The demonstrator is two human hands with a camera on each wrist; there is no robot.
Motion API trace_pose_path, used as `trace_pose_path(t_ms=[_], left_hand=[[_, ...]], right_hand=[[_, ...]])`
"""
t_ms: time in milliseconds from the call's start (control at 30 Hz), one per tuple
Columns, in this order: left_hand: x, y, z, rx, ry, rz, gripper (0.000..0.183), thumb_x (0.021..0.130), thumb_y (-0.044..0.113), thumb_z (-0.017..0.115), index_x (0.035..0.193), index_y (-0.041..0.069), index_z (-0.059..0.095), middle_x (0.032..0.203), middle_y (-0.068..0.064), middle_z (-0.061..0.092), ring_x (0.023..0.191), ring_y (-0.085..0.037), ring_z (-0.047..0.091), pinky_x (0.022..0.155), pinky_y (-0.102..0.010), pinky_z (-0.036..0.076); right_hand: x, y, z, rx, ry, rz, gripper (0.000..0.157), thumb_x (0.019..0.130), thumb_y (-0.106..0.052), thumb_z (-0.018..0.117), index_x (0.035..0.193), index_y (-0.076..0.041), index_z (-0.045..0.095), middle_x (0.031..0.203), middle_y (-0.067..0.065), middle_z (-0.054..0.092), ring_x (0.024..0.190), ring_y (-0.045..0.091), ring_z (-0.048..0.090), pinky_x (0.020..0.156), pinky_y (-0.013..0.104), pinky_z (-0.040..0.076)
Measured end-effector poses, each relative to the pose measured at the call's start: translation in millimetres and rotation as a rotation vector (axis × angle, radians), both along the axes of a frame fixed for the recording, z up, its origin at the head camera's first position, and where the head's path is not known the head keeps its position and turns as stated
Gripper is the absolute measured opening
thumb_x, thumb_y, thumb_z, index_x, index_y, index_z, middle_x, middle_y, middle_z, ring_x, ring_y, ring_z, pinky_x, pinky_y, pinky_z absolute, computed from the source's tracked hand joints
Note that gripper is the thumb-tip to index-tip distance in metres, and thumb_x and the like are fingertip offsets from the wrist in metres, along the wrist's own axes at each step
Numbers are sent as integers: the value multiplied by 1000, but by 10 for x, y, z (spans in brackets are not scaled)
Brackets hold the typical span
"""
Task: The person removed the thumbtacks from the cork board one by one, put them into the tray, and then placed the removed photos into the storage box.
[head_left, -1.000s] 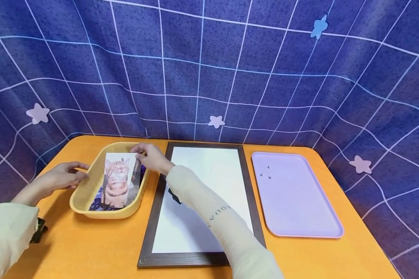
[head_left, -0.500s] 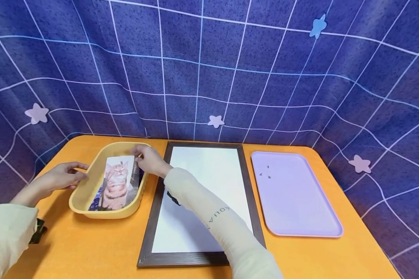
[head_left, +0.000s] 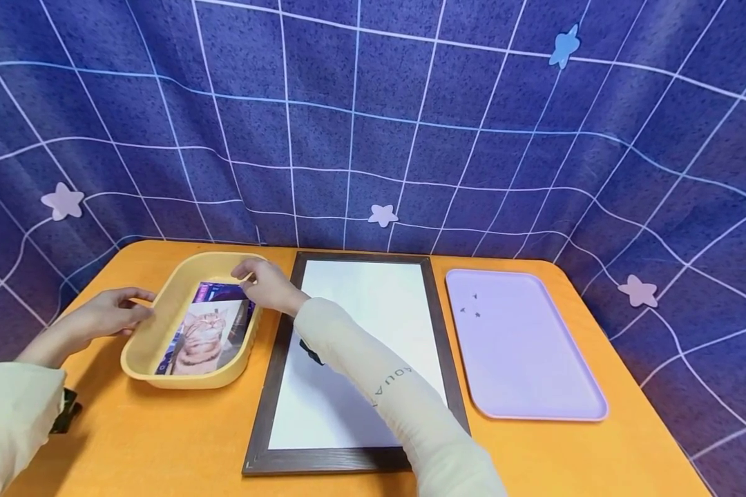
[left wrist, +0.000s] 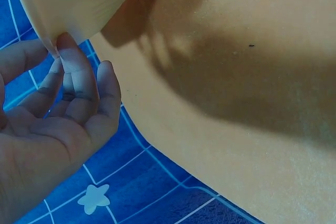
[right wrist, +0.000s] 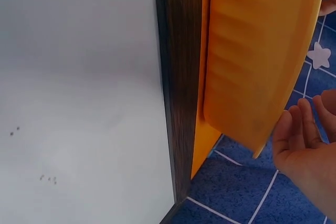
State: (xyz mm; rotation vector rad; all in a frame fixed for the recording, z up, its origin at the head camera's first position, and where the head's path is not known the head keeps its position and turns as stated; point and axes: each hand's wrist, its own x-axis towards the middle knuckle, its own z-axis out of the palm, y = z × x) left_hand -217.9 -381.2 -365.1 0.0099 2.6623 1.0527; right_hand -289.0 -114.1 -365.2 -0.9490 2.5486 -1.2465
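At the left of the table stands a yellow plastic basin (head_left: 138, 359). My left hand (head_left: 108, 319) pinches its left rim; the left wrist view shows the fingertips (left wrist: 67, 45) at that rim. Inside the basin a photo print of a ginger cat (head_left: 202, 338) lies tilted over other printed pictures, including a purple one (head_left: 214, 293). My right hand (head_left: 267, 283) hovers over the far right rim with loosely bent fingers and no print between them. From the right wrist, that hand's fingers (right wrist: 310, 124) appear beside the basin's edge.
A white board with a dark wooden frame (head_left: 261, 414) lies to the right of the basin, under my right forearm. Farther right is a lilac tray (head_left: 528, 359) with small dark marks. A blue gridded curtain (head_left: 373, 124) hangs behind the orange table (head_left: 118, 442).
The cat print, earlier held up at its top edge by my right hand, has slipped out of the fingers and dropped down into the basin, uncovering the purple picture. My left hand stays put.
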Motion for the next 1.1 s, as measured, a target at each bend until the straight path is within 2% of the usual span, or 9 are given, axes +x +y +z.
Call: trace_pose_path(t_ms=[333,633,767,933,1100], left_hand=[[-59,-13,-43,-29,41,-12,47,90,16,52,123,-15,38,80,1,51,64,-3,48,60,-22,47],[-64,23,-37,-73,84,-17,46,90,19,53,120,-16,42,83,-3,57,66,-2,49,59,-22,46],[-52,49,-46,-174,163,-21,43,89,21,55,113,-14,49,82,-11,62,68,-6,52,57,-22,44],[-31,95,-43,-365,308,-29,34,86,22,58,100,-9,57,78,-18,64,70,-26,58,58,-28,41],[2,141,-14,-426,380,-26,34,85,21,58,99,-10,56,75,-18,63,71,-35,58,59,-37,42]], right_hand=[[-1,163,79,27,41,57,22,92,-7,49,111,-3,59,113,10,61,93,12,55,74,10,42],[46,578,151,70,107,98,23,89,-3,50,110,-2,61,108,8,62,90,13,56,76,13,44],[83,824,162,69,126,116,22,89,-3,51,109,-1,61,108,10,62,91,16,57,77,15,45],[109,1159,146,43,124,130,21,88,-1,50,107,0,60,109,12,62,96,20,59,81,20,46],[129,1532,114,5,128,115,21,88,-1,51,106,2,60,108,15,62,95,23,60,81,26,49]])
